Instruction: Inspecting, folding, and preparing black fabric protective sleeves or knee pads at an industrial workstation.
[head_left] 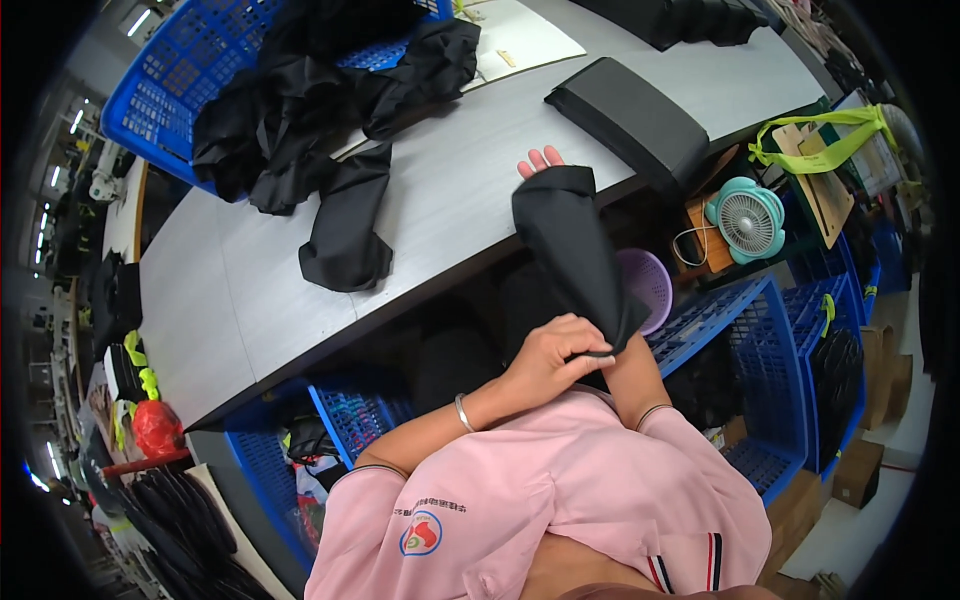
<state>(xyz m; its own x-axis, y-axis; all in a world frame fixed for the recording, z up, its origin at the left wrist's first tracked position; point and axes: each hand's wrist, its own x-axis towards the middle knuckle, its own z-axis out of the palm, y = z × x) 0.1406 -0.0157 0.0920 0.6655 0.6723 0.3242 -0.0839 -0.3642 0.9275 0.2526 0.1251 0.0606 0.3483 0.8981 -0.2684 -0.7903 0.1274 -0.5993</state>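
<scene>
A black fabric tube (570,235), like a sleeve cover, is drawn over my right forearm. From its far end stick out the fingertips of my right hand (541,158), stretched out above the table's front edge; the rest of that hand is hidden in the fabric. My left hand (562,352) is closed on the tube's near edge, close to my right elbow, thumb and fingers pinching the cloth. On the table to the left lies a similar black fabric piece (350,225). Beyond it, black fabric pieces (310,90) spill out of a blue plastic basket (160,105).
A dark block-shaped stack (635,120) lies on the grey table (215,290) at right. Further right are a turquoise fan (750,220), a purple basket (648,285) and a yellow-green strap (820,145). Blue crates (765,370) stand beside me, with another blue crate (265,490) under the table.
</scene>
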